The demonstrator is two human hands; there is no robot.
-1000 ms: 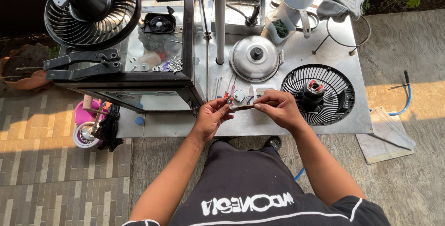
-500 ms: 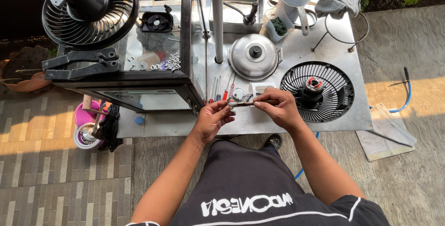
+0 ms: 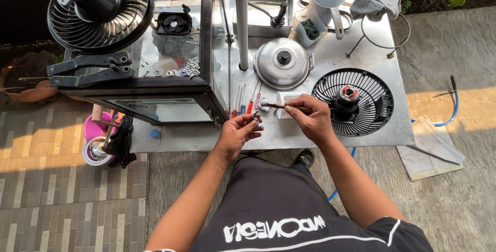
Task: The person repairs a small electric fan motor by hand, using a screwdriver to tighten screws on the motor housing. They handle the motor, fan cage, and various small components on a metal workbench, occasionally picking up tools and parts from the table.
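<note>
Small part (image 3: pixel 257 120): pinched in the fingertips of the left hand (image 3: pixel 236 134), raised just above the tabletop's (image 3: pixel 330 56) near edge, apparently for close work.
Right hand (image 3: pixel 309 119): closed around a brown-handled tool (image 3: pixel 283 107), tip directed toward the part.
Fan grille (image 3: pixel 353 102): laid flat by the right edge, motor upward.
Screwdrivers (image 3: pixel 243 102): kept within reach behind the left hand.
Steel lid (image 3: pixel 282 62): set mid-table.

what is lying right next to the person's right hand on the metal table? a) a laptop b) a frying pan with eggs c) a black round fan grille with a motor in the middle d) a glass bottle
c: the fan grille with its motor lies on the table just beside the right hand, which holds a thin tool.
</note>
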